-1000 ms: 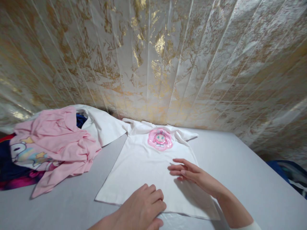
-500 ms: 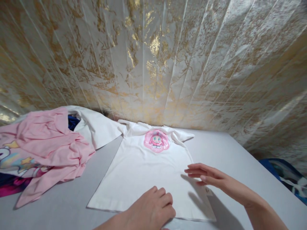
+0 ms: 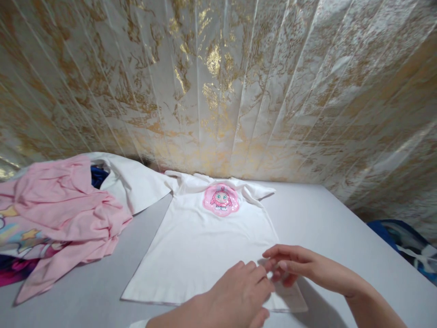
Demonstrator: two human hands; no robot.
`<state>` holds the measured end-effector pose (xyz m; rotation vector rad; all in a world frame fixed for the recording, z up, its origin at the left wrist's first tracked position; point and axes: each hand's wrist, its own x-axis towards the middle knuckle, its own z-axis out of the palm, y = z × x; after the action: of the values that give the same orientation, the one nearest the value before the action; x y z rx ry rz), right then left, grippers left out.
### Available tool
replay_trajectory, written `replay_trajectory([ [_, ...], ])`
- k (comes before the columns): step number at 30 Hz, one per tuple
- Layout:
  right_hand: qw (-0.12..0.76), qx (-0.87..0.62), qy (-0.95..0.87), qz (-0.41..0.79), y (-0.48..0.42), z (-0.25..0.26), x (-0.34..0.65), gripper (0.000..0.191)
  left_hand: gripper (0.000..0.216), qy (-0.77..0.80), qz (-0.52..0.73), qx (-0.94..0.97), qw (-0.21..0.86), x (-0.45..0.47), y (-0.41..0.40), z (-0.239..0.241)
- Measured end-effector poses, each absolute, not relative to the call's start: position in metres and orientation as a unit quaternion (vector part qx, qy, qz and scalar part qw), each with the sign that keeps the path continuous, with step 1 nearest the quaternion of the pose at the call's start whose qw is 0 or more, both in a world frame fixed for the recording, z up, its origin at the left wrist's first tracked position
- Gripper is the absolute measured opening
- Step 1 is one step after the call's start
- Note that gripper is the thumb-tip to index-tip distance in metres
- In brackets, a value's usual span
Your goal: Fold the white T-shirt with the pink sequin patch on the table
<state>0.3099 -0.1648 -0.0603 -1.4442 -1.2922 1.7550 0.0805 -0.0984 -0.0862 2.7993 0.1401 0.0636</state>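
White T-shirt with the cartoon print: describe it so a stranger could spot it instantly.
On the grey table below the gold-veined curtain, a pink clothes heap sits left. The white T-shirt lies right of it. Only it is spread flat, with a round pink cartoon print near the collar.

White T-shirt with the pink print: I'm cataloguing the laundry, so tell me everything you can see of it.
The white T-shirt lies flat, front up, on the grey table, collar toward the gold-patterned wall. It looks like thin, soft cotton, mostly smooth, short sleeves spread. A round pink cartoon print sits on the chest. The left hand rests on it near the hem; the right hand closes its fingers on the lower right edge. One sleeve reaches a neighbouring white garment.
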Motion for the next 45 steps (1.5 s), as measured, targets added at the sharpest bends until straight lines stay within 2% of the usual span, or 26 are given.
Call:
replay_trajectory([
  [7, 0.352, -0.538, -0.400, 0.653, -0.154, -0.084, 0.315, 0.036, 0.025, 0.101, 0.035, 0.982, 0.153, 0.119, -0.120, -0.107],
  [16, 0.358, -0.526, -0.386, 0.668, -0.155, -0.083, 0.314, 0.036, 0.016, 0.069, 0.100, 0.988, 0.099, 0.125, -0.127, -0.124],
  [23, 0.351, -0.536, -0.414, 0.647, -0.154, -0.080, 0.318, 0.038, 0.010, 0.028, 0.081, 0.992, 0.089, 0.129, -0.130, -0.125],
  [26, 0.334, -0.550, -0.433, 0.631, -0.157, -0.070, 0.315, 0.039, 0.011, 0.032, 0.050, 0.990, 0.129, 0.123, -0.123, -0.117],
  [29, 0.279, -0.523, -0.456, 0.664, -0.162, -0.065, 0.312, 0.042, 0.003, 0.062, 0.081, 0.970, 0.220, 0.102, -0.099, -0.104],
  [31, 0.221, -0.493, -0.459, 0.705, -0.166, -0.065, 0.313, 0.044, 0.011, 0.091, 0.106, 0.957, 0.255, 0.079, -0.076, -0.095],
  [33, 0.202, -0.500, -0.444, 0.716, -0.168, -0.066, 0.316, 0.046, 0.016, 0.108, 0.121, 0.952, 0.261, 0.053, -0.054, -0.089],
  [37, 0.237, -0.547, -0.446, 0.668, -0.169, -0.058, 0.317, 0.043, 0.027, 0.103, 0.117, 0.957, 0.244, 0.001, -0.028, -0.090],
  [42, 0.221, -0.454, -0.472, 0.722, -0.158, -0.058, 0.294, 0.044, 0.041, 0.112, 0.082, 0.972, 0.190, -0.026, -0.031, -0.099],
  [45, 0.279, -0.493, -0.454, 0.688, -0.148, -0.067, 0.287, 0.045, 0.043, 0.122, 0.069, 0.974, 0.179, -0.028, -0.035, -0.098],
])
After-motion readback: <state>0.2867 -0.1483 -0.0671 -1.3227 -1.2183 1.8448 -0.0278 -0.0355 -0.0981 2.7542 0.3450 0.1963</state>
